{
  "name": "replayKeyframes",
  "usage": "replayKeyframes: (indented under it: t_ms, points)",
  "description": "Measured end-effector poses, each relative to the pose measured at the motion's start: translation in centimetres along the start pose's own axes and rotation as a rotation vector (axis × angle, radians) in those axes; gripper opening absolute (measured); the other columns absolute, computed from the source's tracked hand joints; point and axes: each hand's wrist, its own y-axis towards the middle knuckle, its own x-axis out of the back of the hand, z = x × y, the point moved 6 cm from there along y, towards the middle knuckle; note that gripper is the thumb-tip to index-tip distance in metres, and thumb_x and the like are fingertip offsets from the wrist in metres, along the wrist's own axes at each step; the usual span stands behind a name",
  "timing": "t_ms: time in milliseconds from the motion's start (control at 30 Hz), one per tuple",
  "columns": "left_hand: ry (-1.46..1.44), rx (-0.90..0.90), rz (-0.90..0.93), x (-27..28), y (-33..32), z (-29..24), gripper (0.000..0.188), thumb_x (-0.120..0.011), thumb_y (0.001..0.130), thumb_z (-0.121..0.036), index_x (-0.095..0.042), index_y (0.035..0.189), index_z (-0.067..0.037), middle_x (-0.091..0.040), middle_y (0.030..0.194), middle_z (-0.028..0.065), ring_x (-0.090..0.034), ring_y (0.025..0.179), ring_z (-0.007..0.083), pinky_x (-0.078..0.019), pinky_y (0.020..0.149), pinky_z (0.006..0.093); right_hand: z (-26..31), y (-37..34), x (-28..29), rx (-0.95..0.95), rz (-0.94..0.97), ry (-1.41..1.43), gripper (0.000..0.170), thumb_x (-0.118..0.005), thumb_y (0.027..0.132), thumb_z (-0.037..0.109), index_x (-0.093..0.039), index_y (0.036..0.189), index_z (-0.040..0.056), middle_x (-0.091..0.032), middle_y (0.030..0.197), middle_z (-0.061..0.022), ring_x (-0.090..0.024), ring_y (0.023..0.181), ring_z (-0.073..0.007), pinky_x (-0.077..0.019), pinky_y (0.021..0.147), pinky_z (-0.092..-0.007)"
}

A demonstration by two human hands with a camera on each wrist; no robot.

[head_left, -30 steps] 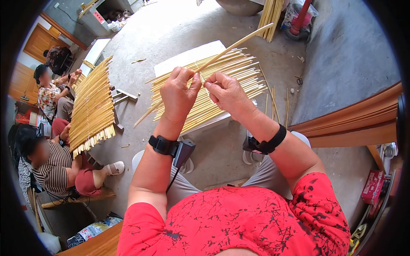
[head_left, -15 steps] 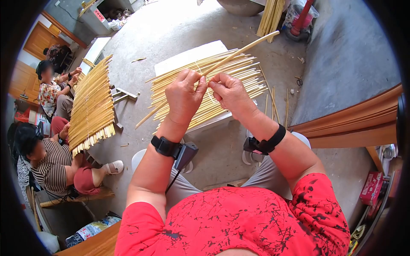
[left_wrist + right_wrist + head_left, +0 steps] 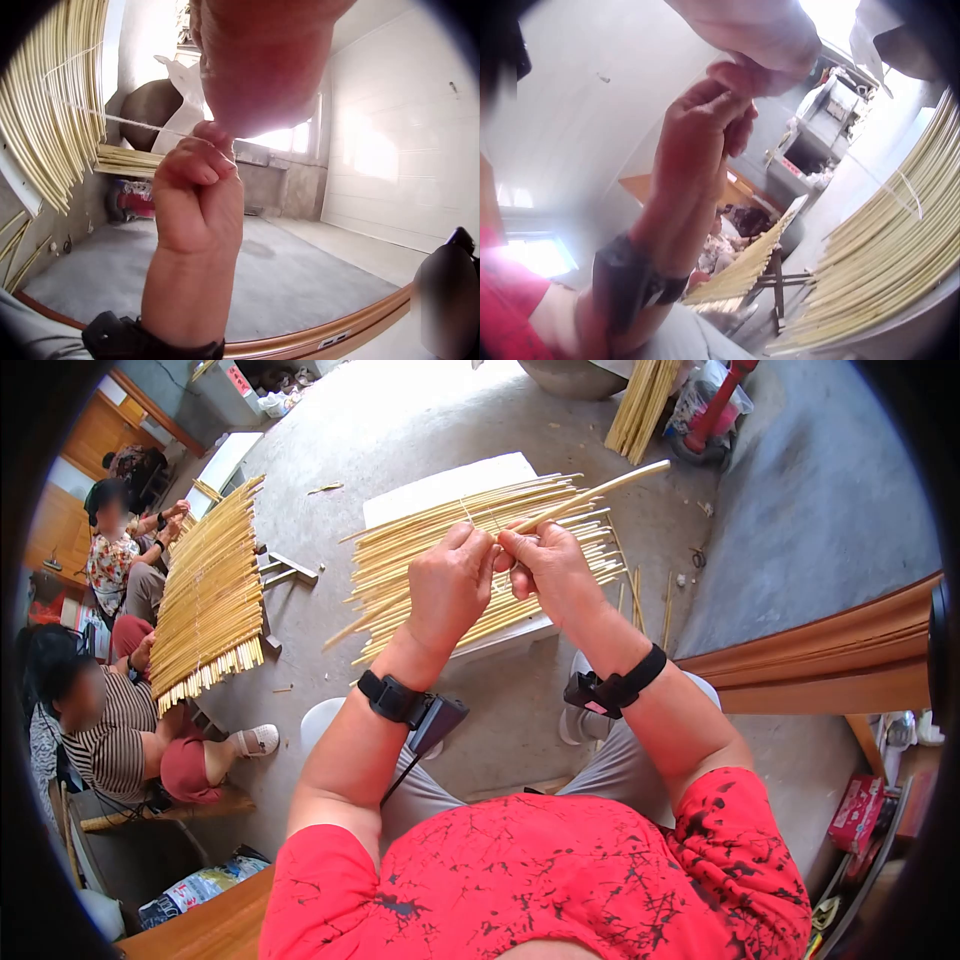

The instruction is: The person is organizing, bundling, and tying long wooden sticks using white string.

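Note:
Both hands meet above a mat of pale yellow stalks [image 3: 385, 575], which lies on a white board [image 3: 440, 488]. My left hand [image 3: 450, 582] grips one long stalk [image 3: 625, 480] that slants past both hands, its middle hidden behind them. Close against its fingertips, my right hand [image 3: 548, 565] has curled fingers and pinches a white string [image 3: 139, 124]. That string runs taut from the mat to the right fingers in the left wrist view. In the right wrist view, string loops [image 3: 907, 191] cross the stalks of the mat.
Loose stalks [image 3: 668, 605] lie right of the board. A bundle of stalks [image 3: 640, 415] leans at the back by a red-posted stand [image 3: 712, 415]. To the left, seated people work at another stalk mat [image 3: 210, 595] on a trestle [image 3: 290, 570]. A grey wall [image 3: 800, 530] bounds the right.
The hands have come together and shifted slightly right, the right hand now overlapping the stalk. The stalk's far end has dropped lower and moved right. The head view has shifted slightly.

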Motion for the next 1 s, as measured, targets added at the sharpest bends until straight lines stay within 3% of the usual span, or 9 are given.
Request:
replayKeyframes:
  t_ms: [67,100,167,233,300,333,767,900,1000]
  points:
    - [0.025,0.037,0.009,-0.1,-0.1,0.6,0.006,-0.061,0.074,-0.003,-0.057,0.076,-0.007,-0.052,0.068,0.008,-0.054,0.056,0.0267,-0.0422,0.049,0.0342,1.6,0.2,1.0,-0.168,-0.045,-0.552,0.019,-0.058,0.083,0.018,-0.058,0.074,0.0009,-0.06,0.067,-0.0109,-0.058,0.051,-0.016,-0.0454,0.042,-0.0259]
    - [0.022,0.052,-0.013,0.1,0.0,1.1,0.005,-0.062,0.074,-0.005,-0.058,0.076,-0.007,-0.052,0.068,0.0076,-0.054,0.056,0.0263,-0.042,0.049,0.0339,1.6,0.3,1.5,-0.168,-0.045,-0.554,0.019,-0.058,0.083,0.018,-0.058,0.074,0.0009,-0.06,0.067,-0.0109,-0.058,0.051,-0.016,-0.0454,0.042,-0.0259]
    - [0.024,0.079,-0.033,0.2,-0.1,1.8,0.005,-0.063,0.074,-0.007,-0.059,0.076,-0.007,-0.052,0.067,0.0073,-0.054,0.056,0.0258,-0.0418,0.049,0.0337,4.5,-0.1,1.1,0.435,-0.166,-1.119,0.016,-0.062,0.079,0.019,-0.061,0.078,0.0034,-0.061,0.068,-0.0122,-0.06,0.055,-0.0256,-0.0487,0.052,-0.0336]
    - [0.045,0.042,-0.01,-0.1,-0.1,1.9,0.006,-0.065,0.073,-0.008,-0.06,0.076,-0.007,-0.052,0.067,0.0071,-0.054,0.056,0.0255,-0.0416,0.048,0.0333,4.1,0.0,1.4,0.358,-0.197,-1.129,0.014,-0.065,0.073,0.02,-0.062,0.079,0.0077,-0.061,0.072,-0.0096,-0.059,0.069,-0.0292,-0.0481,0.065,-0.0356]
    - [0.059,0.014,0.005,-0.5,-0.3,1.2,0.006,-0.065,0.073,-0.008,-0.06,0.076,-0.007,-0.053,0.067,0.007,-0.054,0.056,0.0253,-0.0416,0.048,0.0331,5.9,-1.8,-1.4,0.969,-0.236,-1.367,0.013,-0.066,0.07,0.02,-0.062,0.075,0.009,-0.059,0.074,-0.0049,-0.057,0.079,-0.0256,-0.0461,0.07,-0.0338]
    - [0.045,0.014,0.005,-0.7,-0.3,1.0,0.006,-0.065,0.073,-0.008,-0.06,0.076,-0.007,-0.053,0.067,0.0071,-0.054,0.056,0.0253,-0.0416,0.048,0.0333,5.2,-1.3,-1.6,0.931,-0.193,-1.396,0.013,-0.068,0.065,0.019,-0.062,0.074,0.0105,-0.058,0.077,-0.0022,-0.053,0.084,-0.0236,-0.0439,0.075,-0.0324]
    - [-0.082,0.037,0.137,-0.1,5.8,4.2,0.005,-0.065,0.071,-0.004,-0.061,0.072,-0.002,-0.058,0.07,0.0113,-0.058,0.058,0.0242,-0.0443,0.052,0.0307,6.9,5.8,-2.2,0.98,0.067,-1.215,0.007,-0.059,0.072,0.008,-0.057,0.065,0.0073,-0.059,0.069,-0.0063,-0.054,0.073,-0.0271,-0.0444,0.069,-0.0358]
    - [0.176,-0.188,0.312,-5.6,6.2,6.9,0.007,-0.061,0.072,-0.008,-0.058,0.066,-0.009,-0.057,0.068,0.0079,-0.058,0.062,0.0262,-0.0465,0.054,0.0337,10.7,7.6,-1.4,1.257,-0.163,-1.033,0.012,-0.058,0.078,0.014,-0.058,0.067,0.0088,-0.058,0.071,-0.0085,-0.053,0.068,-0.0287,-0.0436,0.062,-0.0351]
    - [0.128,-0.186,0.318,-8.2,4.4,8.8,0.007,-0.061,0.072,-0.009,-0.057,0.067,-0.013,-0.057,0.07,0.0052,-0.058,0.064,0.0265,-0.0466,0.054,0.0343,15.3,9.5,-1.1,1.078,-0.281,-0.841,0.01,-0.055,0.085,0.013,-0.061,0.085,0.0047,-0.056,0.07,-0.0036,-0.05,0.062,-0.014,-0.0421,0.061,-0.0298]
